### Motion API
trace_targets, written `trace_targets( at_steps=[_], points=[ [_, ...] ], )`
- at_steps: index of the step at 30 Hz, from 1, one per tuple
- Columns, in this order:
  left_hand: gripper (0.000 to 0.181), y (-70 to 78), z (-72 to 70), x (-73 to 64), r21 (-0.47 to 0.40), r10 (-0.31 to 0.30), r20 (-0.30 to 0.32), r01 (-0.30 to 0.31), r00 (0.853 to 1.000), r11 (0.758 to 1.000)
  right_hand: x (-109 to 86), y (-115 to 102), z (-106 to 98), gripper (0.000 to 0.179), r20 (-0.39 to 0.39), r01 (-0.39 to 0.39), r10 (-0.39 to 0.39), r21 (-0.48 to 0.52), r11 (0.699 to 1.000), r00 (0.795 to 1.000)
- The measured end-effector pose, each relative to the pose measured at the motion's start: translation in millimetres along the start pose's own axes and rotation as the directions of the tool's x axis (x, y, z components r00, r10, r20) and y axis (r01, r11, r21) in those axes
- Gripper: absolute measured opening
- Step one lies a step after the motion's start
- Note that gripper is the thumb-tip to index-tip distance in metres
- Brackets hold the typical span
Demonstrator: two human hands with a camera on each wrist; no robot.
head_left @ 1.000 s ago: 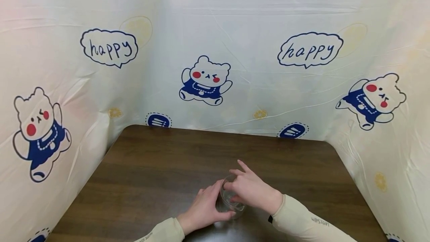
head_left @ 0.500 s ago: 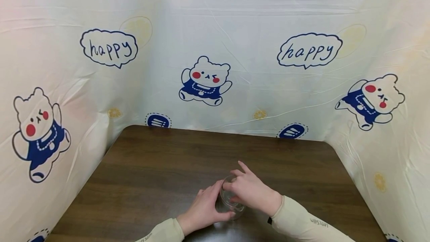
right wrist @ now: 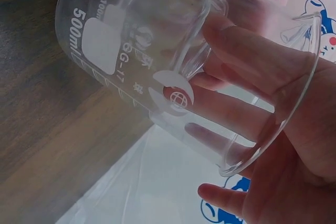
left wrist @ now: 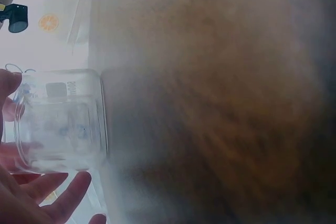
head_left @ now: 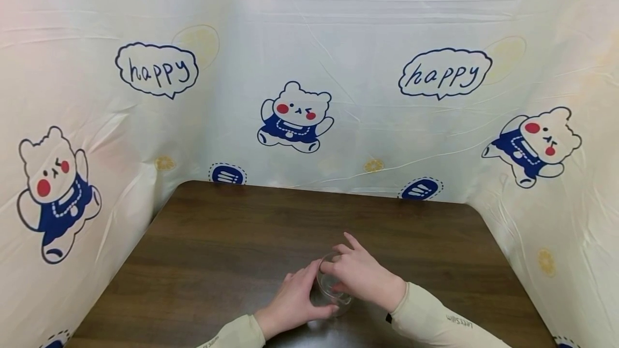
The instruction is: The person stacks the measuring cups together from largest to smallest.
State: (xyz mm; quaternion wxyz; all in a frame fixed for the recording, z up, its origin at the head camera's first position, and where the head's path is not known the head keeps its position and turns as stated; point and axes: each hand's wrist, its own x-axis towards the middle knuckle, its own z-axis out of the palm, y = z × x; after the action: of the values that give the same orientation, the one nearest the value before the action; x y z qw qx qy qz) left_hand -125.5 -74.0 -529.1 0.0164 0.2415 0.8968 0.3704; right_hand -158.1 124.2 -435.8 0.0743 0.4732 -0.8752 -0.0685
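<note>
A clear glass beaker [right wrist: 86, 51] with white 500 ml markings stands on the table. My left hand [head_left: 294, 297] grips it from the left, with thumb and fingers around its side. Inside it sits a smaller glass beaker [right wrist: 191, 45], whose white 100 ml print shows through the outer wall. My right hand [head_left: 366, 277] reaches into the large beaker's mouth from the right. Its thumb and fingers pinch the small beaker near the rim, while the little finger sticks out outside. In the left wrist view the large beaker [left wrist: 60, 124] appears sideways, with left fingertips around its upper end.
The dark brown wooden table [head_left: 217, 235] has rounded far corners. A pale curtain [head_left: 362, 26] printed with bears and the word happy hangs around its back and sides. Light sleeves cover both forearms.
</note>
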Motion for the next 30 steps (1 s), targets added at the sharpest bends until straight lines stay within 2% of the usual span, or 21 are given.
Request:
trace_targets(
  at_steps=[17, 30],
  points=[
    [0.086, -0.3, 1.2, -1.4, -0.01, 0.004, 0.007, -0.004, 1.0, 1.0, -0.5, -0.5, -0.4, 0.049, 0.018, -0.002, 0.002, 0.002, 1.0, 1.0],
    [0.087, 0.6, -0.1, -0.3, 0.013, -0.001, -0.008, 0.001, 1.0, 1.0, -4.3, 1.2, -20.3, 0.045, 0.019, -0.001, 0.001, -0.007, 1.0, 1.0]
  ],
)
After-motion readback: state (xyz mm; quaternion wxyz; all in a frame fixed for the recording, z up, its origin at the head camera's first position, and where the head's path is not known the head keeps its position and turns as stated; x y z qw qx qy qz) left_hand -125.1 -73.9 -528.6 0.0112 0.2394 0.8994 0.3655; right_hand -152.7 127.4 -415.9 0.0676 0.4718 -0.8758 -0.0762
